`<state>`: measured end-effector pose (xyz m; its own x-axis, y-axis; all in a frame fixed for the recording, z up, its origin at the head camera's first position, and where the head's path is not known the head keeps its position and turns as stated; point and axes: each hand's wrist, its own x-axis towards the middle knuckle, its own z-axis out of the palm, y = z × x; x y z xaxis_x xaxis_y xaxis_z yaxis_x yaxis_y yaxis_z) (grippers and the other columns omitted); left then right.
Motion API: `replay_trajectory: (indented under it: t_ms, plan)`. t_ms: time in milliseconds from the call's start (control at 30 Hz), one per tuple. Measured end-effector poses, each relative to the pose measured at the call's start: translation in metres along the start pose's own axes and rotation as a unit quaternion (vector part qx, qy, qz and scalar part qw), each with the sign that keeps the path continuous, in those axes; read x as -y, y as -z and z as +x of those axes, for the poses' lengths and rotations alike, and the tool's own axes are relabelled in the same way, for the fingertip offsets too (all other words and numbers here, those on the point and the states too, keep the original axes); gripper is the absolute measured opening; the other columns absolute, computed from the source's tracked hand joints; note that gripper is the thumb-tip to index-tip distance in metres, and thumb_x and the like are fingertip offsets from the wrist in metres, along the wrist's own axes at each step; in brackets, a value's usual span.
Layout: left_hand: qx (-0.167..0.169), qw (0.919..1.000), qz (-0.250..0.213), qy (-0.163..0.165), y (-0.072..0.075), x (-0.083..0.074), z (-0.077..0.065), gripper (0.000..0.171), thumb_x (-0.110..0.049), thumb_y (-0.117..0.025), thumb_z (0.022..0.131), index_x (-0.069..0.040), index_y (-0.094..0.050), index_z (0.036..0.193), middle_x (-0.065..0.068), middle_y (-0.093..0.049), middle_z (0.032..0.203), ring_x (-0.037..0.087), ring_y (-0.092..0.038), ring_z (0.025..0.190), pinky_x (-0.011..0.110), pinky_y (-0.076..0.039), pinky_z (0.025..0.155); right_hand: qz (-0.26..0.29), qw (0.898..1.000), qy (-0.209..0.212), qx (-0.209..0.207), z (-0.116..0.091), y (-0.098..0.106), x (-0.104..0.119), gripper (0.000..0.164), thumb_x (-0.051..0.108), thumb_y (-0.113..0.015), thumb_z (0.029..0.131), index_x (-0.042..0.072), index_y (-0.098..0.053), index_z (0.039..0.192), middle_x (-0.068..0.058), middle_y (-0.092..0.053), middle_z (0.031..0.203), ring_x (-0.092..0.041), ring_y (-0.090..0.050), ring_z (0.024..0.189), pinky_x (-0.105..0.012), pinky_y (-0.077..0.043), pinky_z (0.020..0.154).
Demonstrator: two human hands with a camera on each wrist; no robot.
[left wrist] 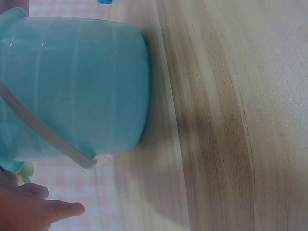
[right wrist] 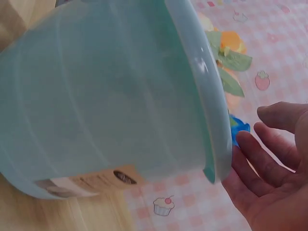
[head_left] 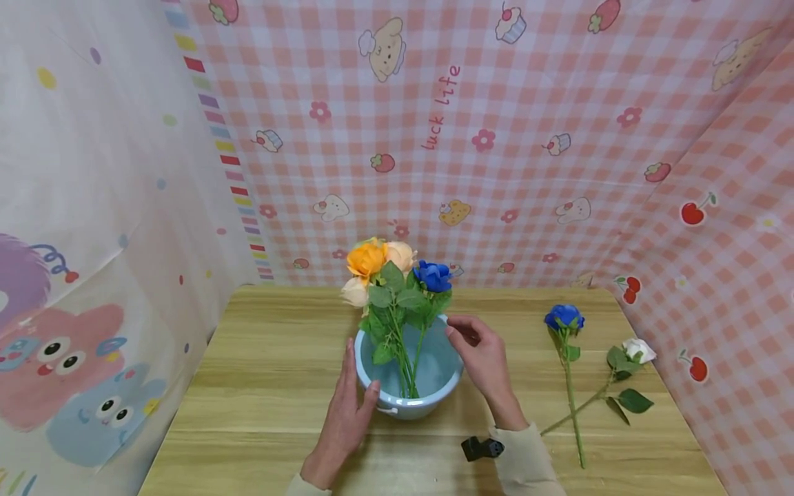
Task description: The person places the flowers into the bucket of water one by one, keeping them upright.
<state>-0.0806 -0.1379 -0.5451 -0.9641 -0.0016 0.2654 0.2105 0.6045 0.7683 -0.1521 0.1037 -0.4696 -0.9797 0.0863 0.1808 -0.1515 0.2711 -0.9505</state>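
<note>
A light blue plastic bucket stands upright on the table between my hands. Artificial roses lean in it, their stems on the near side: an orange rose, a peach rose, a cream rose and a blue rose. My left hand lies along the bucket's left side with straight fingers, thumb near the rim. At the right rim, my right hand has relaxed, slightly bent fingers. The right wrist view shows its fingers right at the rim, thumb apart.
Right of the bucket lie a blue rose and a white rose, their stems crossing on the wooden table. A black device sits at my right wrist. A checked cloth hangs behind the table.
</note>
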Motion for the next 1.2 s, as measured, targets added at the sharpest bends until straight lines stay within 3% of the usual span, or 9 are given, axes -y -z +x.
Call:
replay_trajectory:
  t_ms: [167, 333, 500, 800, 1000, 1200]
  plan:
    - [0.002, 1.0, 0.003, 0.005, 0.0, 0.0, 0.0, 0.08, -0.039, -0.049, 0.108, -0.015, -0.001, 0.168, 0.009, -0.005, 0.173, 0.042, -0.021, 0.154, 0.059, -0.025, 0.12, 0.047, 0.999, -0.003, -0.011, 0.001, 0.01, -0.007, 0.025, 0.009, -0.073, 0.097, -0.001, -0.071, 0.12, -0.018, -0.073, 0.12, -0.025, -0.069, 0.109, -0.019, -0.056, 0.091]
    - [0.005, 0.9999, 0.002, 0.01, 0.0, -0.001, 0.0, 0.08, -0.04, -0.048, 0.108, -0.015, -0.001, 0.168, 0.007, -0.004, 0.174, 0.039, -0.019, 0.155, 0.059, -0.025, 0.121, 0.085, 0.996, -0.003, -0.028, 0.001, 0.021, -0.016, 0.029, 0.009, -0.071, 0.099, -0.002, -0.068, 0.125, -0.018, -0.07, 0.127, -0.018, -0.068, 0.112, -0.018, -0.055, 0.093]
    - [0.007, 0.9999, -0.002, 0.014, 0.001, -0.002, 0.0, 0.081, -0.041, -0.048, 0.108, -0.016, 0.0, 0.168, 0.006, -0.003, 0.174, 0.037, -0.018, 0.155, 0.059, -0.024, 0.121, 0.09, 0.994, -0.002, -0.059, 0.0, 0.035, -0.025, 0.03, 0.014, -0.069, 0.101, -0.002, -0.067, 0.127, -0.018, -0.069, 0.13, -0.008, -0.067, 0.11, -0.017, -0.055, 0.093]
    - [0.007, 0.9998, -0.006, 0.017, 0.0, -0.002, 0.0, 0.081, -0.04, -0.049, 0.108, -0.015, 0.0, 0.168, 0.007, -0.004, 0.174, 0.04, -0.02, 0.155, 0.058, -0.024, 0.121, 0.091, 0.99, -0.015, -0.104, -0.002, 0.062, -0.039, 0.034, 0.021, -0.063, 0.105, -0.002, -0.065, 0.13, -0.017, -0.067, 0.131, -0.006, -0.064, 0.113, -0.013, -0.051, 0.095]
    - [0.006, 0.9999, -0.005, 0.014, 0.0, -0.001, 0.0, 0.08, -0.04, -0.049, 0.108, -0.016, 0.0, 0.168, 0.007, -0.004, 0.174, 0.041, -0.02, 0.155, 0.059, -0.024, 0.121, 0.125, 0.984, -0.025, -0.127, -0.004, 0.082, -0.049, 0.036, 0.017, -0.062, 0.105, -0.006, -0.063, 0.132, -0.002, -0.07, 0.125, -0.006, -0.064, 0.113, -0.013, -0.05, 0.095]
    - [0.006, 0.9999, -0.005, 0.01, -0.001, -0.001, 0.001, 0.08, -0.039, -0.048, 0.109, -0.014, 0.0, 0.168, 0.008, -0.004, 0.174, 0.042, -0.02, 0.154, 0.058, -0.024, 0.121, 0.07, 0.986, -0.057, -0.14, -0.007, 0.1, -0.059, 0.04, 0.026, -0.06, 0.107, -0.001, -0.062, 0.136, 0.001, -0.067, 0.131, 0.0, -0.06, 0.115, -0.009, -0.046, 0.095]
